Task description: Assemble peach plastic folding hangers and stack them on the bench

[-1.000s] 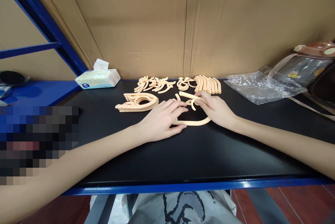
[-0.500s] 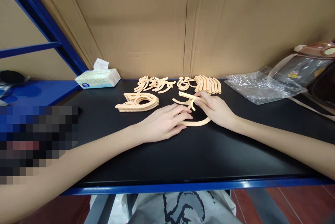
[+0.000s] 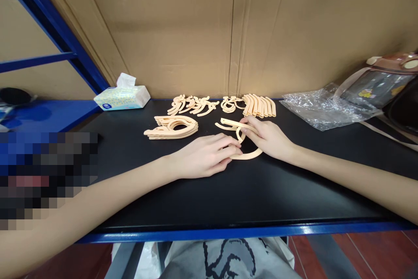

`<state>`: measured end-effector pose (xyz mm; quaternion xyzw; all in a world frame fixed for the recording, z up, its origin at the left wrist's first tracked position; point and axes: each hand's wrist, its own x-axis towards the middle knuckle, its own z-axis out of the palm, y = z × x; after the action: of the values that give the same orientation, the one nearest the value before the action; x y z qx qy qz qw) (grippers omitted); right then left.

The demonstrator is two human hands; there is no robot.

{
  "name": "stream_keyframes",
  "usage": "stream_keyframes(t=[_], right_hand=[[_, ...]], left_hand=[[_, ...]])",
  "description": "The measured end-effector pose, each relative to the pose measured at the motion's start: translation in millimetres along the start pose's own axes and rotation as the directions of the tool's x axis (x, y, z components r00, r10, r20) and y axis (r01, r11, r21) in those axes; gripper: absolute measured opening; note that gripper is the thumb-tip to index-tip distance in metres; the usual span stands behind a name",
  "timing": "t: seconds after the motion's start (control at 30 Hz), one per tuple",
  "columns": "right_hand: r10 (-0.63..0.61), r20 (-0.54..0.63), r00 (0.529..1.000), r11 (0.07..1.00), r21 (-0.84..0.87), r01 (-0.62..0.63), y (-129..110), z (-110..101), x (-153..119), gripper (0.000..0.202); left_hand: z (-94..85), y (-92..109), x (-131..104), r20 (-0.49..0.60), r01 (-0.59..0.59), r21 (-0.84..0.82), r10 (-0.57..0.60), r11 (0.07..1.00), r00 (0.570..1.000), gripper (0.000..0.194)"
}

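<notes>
My left hand (image 3: 209, 156) lies low over the table, its fingers bent around one end of a curved beige plastic hanger arm (image 3: 251, 155). Opposite it, my right hand (image 3: 271, 137) pinches another beige hanger arm (image 3: 230, 122) between thumb and fingers, its holed end pointing left. A smaller curved hanger piece (image 3: 241, 136) shows between the hands and seems to meet both arms; the joint is partly hidden by my fingers. To the left lies a stack of folded plastic clothes hangers (image 3: 171, 132).
Along the back are loose curved pieces (image 3: 196, 105), hooks (image 3: 228, 104) and a row of hanger arms (image 3: 259, 105). A tissue pack (image 3: 122, 97) stands back left. Crumpled clear plastic (image 3: 329, 107) and a bottle (image 3: 375, 85) sit at right. Cardboard (image 3: 176, 31) walls the back.
The arm in my right hand has come down slightly toward the curved piece and tilted flatter. My left fingers have shifted a little right along the lower arm.
</notes>
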<state>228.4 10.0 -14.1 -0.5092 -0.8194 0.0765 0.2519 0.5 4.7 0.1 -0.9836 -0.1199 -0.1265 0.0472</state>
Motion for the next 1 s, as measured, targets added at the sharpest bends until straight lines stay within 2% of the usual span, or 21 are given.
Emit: stream_keyframes(t=[0.27,0.57,0.7,0.87,1.0], right_hand=[[-0.004,0.01,1.0,1.0,-0.014,0.004,1.1,0.8,0.5,0.022],[0.057,-0.025,0.998,0.998,0.008,-0.057,-0.6,0.7,0.5,0.021],[0.038,-0.018,0.999,0.999,0.005,-0.038,0.0,0.9,0.5,0.016],[-0.032,-0.075,0.997,0.999,0.012,0.033,1.7,1.5,1.6,0.019],[-0.1,-0.035,0.994,0.993,0.053,0.102,2.2,1.6,1.9,0.021]], left_hand=[[-1.1,0.8,1.0,-0.028,-0.04,0.018,0.04,0.999,0.999,0.025],[-0.4,0.5,0.5,-0.013,-0.035,0.006,0.035,0.999,0.999,0.027],[-0.4,0.3,0.9,-0.018,-0.04,-0.007,0.04,0.999,0.999,0.027],[-0.9,0.6,1.1,-0.012,-0.043,-0.014,0.043,0.999,0.999,0.028],[-1.2,1.2,1.3,-0.017,-0.045,-0.004,0.045,0.999,0.999,0.027]])
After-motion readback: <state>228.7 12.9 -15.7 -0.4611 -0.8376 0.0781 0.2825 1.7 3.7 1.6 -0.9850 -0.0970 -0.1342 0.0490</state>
